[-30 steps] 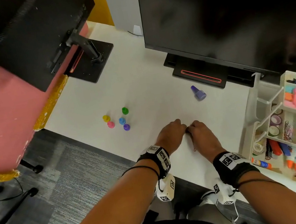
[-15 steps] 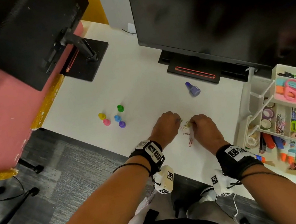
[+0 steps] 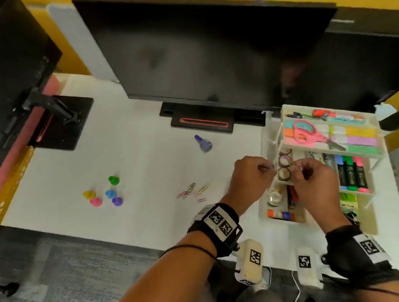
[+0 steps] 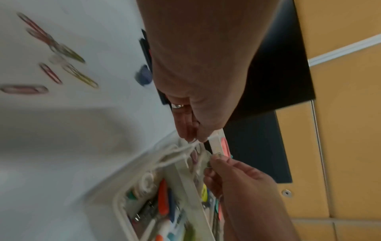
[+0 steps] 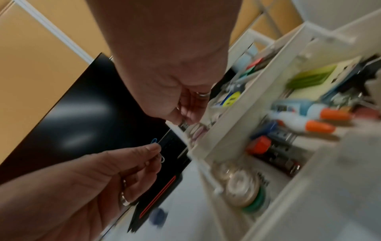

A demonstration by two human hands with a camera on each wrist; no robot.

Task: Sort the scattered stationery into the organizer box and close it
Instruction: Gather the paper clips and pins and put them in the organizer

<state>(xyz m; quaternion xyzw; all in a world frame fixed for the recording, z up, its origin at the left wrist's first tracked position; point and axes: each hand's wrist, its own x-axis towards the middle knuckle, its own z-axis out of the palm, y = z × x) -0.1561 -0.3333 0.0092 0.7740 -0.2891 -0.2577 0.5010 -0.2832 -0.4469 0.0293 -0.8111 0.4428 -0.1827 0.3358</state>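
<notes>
My left hand (image 3: 250,172) pinches a blue clip (image 5: 154,140) over the open box (image 3: 369,121). Right hand (image 3: 311,180) pinches sth tiny, can't tell what. More clips (image 3: 193,190) on desk (image 3: 124,147).

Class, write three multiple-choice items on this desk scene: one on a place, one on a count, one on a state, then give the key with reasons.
1. Where does the purple cap lie?
A. in the organizer box
B. on the desk before the monitor base
C. on the floor

2. How many small coloured caps stand clustered on the desk's left?
A. three
B. five
C. eight

3. What is the left hand doing?
A. lying flat
B. pinching a paper clip
C. holding scissors

Key: B, it lies on bare desk; B, yellow, pink, blue, green, purple; B, the clip shows at its fingertips.
</notes>
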